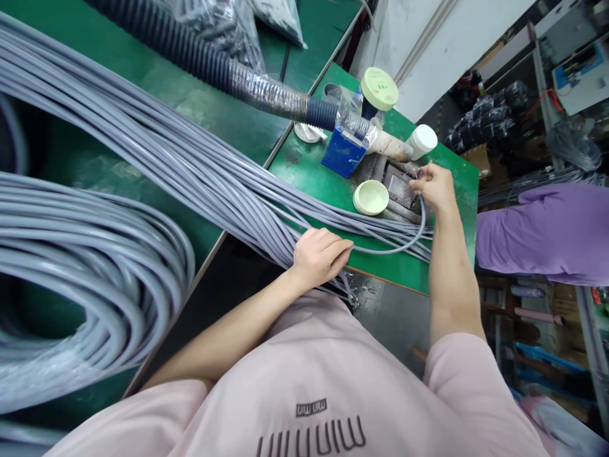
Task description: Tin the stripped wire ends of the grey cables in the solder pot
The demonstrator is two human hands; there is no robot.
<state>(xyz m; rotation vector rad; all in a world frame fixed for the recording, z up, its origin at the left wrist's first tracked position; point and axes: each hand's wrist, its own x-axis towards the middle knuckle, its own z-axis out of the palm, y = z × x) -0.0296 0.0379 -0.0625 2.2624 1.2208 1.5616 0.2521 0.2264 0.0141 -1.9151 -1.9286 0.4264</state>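
Long grey cables (209, 162) run in a bundle across the green table from the upper left. My left hand (320, 257) is closed around one grey cable at the bundle's near edge. That cable curves up on the right to my right hand (434, 185), whose fingers pinch its end, where thin coloured wires show. Just left of my right hand is a dark metal pot with a flat silvery top (398, 185). A pale green round container (371, 197) stands beside it, open at the top.
A ribbed black hose (190, 54) ends at a pipe above the pot. Near it are a blue box (344, 152), a white tub (422, 141) and a green-lidded jar (379, 89). Thick coiled cable (157, 273) lies left. A person in purple (547, 235) is at right.
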